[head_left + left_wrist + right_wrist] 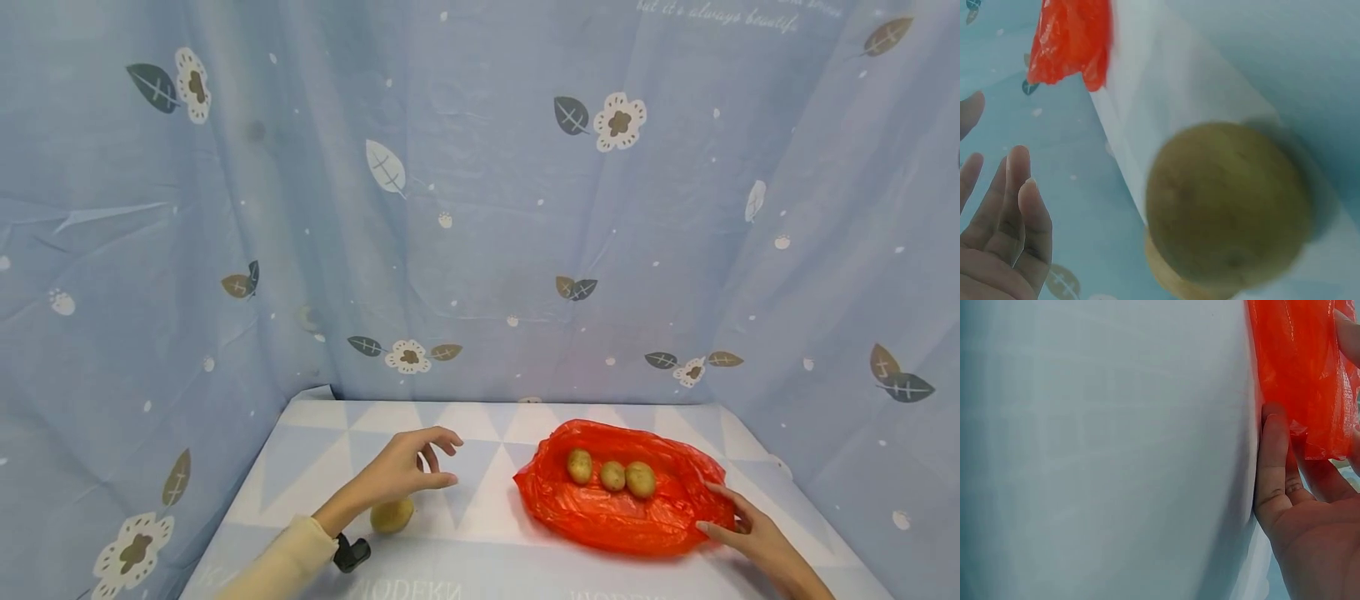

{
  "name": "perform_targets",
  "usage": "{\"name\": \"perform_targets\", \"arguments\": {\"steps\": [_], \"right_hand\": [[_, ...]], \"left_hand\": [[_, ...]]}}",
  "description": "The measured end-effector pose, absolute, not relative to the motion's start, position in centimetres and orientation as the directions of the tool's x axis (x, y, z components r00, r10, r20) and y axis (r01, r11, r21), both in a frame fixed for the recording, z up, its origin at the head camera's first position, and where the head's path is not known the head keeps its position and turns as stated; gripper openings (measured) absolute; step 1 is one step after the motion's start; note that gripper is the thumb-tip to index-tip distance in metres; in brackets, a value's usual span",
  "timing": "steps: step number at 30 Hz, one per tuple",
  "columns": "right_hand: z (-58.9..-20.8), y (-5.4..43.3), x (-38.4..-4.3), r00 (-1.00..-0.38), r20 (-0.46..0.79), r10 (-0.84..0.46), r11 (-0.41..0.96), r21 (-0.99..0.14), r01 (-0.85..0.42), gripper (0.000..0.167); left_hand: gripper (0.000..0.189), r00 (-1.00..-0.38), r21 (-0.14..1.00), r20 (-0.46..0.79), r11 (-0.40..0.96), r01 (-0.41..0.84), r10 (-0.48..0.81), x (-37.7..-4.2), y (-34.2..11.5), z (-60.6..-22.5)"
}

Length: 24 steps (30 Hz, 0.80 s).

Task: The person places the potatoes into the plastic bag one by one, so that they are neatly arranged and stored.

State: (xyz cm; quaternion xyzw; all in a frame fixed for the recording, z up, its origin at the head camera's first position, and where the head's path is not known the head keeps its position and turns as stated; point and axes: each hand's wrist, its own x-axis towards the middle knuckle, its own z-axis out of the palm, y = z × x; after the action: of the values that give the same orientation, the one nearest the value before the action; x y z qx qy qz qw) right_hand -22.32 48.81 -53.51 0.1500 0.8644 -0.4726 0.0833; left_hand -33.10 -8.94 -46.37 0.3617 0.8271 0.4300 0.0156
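Note:
My left hand hovers over the left half of the table, fingers bent loosely and nothing between them. Just below its wrist lies a potato. In the left wrist view that potato looms large, with another yellowish potato partly hidden behind it. On the right side, a red plastic bag lies spread wide, holding three potatoes, among them one potato at the right. My right hand grips the bag's right edge; the right wrist view shows fingers beneath the red plastic.
A pale table with a triangle pattern carries everything. Blue curtains with leaf and flower prints stand behind it and at both sides. A small black device sits at the left wrist.

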Motion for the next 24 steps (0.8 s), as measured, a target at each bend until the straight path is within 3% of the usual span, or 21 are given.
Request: {"name": "perform_targets", "arguments": {"steps": [16, 24], "right_hand": [[-53.5, 48.9, -22.4, -0.943, -0.277, 0.184, 0.511, -0.792, 0.333, 0.095], [-53.7, 48.7, -22.5, -0.935, -0.289, 0.205, 0.535, -0.767, 0.354, 0.098]], "left_hand": [[0.043, -0.797, 0.767, 0.177, 0.426, 0.479, 0.578, -32.6, -15.0, -49.1], [0.048, -0.811, 0.744, 0.182, 0.461, 0.484, 0.557, -32.0, -16.9, -50.1]]}}
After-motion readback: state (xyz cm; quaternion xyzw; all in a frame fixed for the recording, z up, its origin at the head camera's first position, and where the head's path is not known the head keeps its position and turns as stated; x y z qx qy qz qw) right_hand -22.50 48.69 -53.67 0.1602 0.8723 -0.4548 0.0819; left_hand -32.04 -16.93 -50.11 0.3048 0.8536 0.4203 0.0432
